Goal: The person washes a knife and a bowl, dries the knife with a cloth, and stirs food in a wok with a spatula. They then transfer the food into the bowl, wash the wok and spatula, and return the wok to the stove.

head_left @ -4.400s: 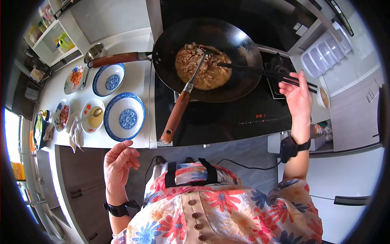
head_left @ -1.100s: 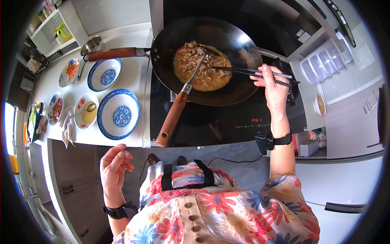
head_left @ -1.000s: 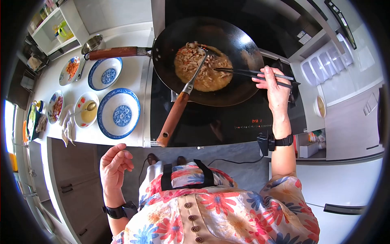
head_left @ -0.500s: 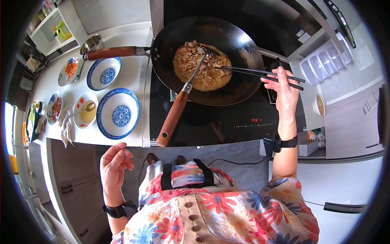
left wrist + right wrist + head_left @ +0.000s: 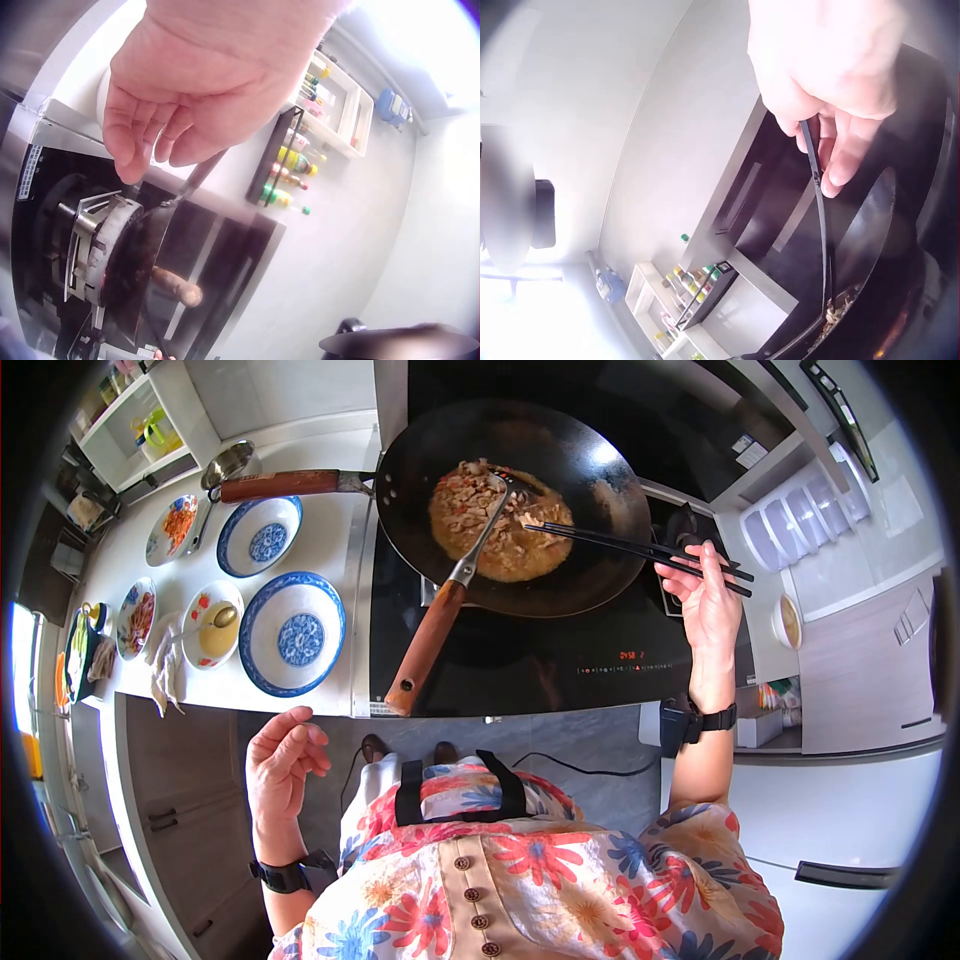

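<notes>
In the head view we counted two hands: one left hand (image 5: 285, 762) at the lower left of the frame and one right hand (image 5: 708, 618) at the right. On their wrists were two black bands (image 5: 283, 877), one for each. Also toward the right we saw two chopsticks (image 5: 610, 540). At the upper middle there were one wok (image 5: 560, 450) and one spatula (image 5: 430, 645). At the left we found two blue-rimmed bowls (image 5: 300, 641), three smaller dishes (image 5: 205, 598) and one small spoon (image 5: 226, 617). At the bottom we could count four buttons (image 5: 472, 895). In the left wrist view, right of the centre, one rack (image 5: 268, 163) had four bottles (image 5: 297, 160).
</notes>
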Demonstrator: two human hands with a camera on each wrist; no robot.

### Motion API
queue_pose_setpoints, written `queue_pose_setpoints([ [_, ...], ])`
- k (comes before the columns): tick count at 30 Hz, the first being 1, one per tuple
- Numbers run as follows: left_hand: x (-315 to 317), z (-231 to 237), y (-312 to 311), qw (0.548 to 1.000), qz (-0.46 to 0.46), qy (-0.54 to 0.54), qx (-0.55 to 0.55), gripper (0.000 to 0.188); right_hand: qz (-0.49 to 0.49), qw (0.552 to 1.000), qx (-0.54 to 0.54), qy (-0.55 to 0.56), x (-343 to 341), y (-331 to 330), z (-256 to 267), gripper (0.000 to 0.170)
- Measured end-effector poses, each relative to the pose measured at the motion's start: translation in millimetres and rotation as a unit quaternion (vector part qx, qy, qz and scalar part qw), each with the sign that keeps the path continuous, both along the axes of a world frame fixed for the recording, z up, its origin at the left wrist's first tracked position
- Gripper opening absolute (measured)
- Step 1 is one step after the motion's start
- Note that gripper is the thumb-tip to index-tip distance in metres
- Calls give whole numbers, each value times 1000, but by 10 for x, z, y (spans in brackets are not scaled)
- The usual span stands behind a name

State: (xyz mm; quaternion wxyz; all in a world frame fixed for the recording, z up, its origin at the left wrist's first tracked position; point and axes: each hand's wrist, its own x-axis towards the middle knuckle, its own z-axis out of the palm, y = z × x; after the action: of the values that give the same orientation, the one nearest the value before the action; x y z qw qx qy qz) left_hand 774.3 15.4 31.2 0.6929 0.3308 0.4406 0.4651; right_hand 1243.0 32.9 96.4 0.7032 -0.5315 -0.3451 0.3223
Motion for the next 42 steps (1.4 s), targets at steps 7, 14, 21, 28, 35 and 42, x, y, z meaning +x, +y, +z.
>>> queue_pose_setpoints([
  [7, -5, -7, -20, 1000, -1, 5, 2, 20, -1, 1000, -3, -11, -7, -33, -4, 32],
  [14, -22, 8, -45, 1000, -4, -2, -1, 20, -17, 998, -12, -58, -19, -10, -17, 32],
  [21, -103, 37, -34, 1000, 0, 5, -6, 21, -19, 999, 22, 45, -57, -8, 10, 30],
  [28, -308, 8, 93, 1000, -17, 2, -18, 20, 70, 976, 55, 198, -213, -157, 66, 28],
  [35, -790, -14, 324, 998, -34, -1, -60, 18, 315, 912, 183, 191, -1384, -369, 576, 32],
  [42, -1970, -195, 555, 995, -62, -18, -72, 18, 417, 828, 222, 302, -2954, -52, 706, 34],
])
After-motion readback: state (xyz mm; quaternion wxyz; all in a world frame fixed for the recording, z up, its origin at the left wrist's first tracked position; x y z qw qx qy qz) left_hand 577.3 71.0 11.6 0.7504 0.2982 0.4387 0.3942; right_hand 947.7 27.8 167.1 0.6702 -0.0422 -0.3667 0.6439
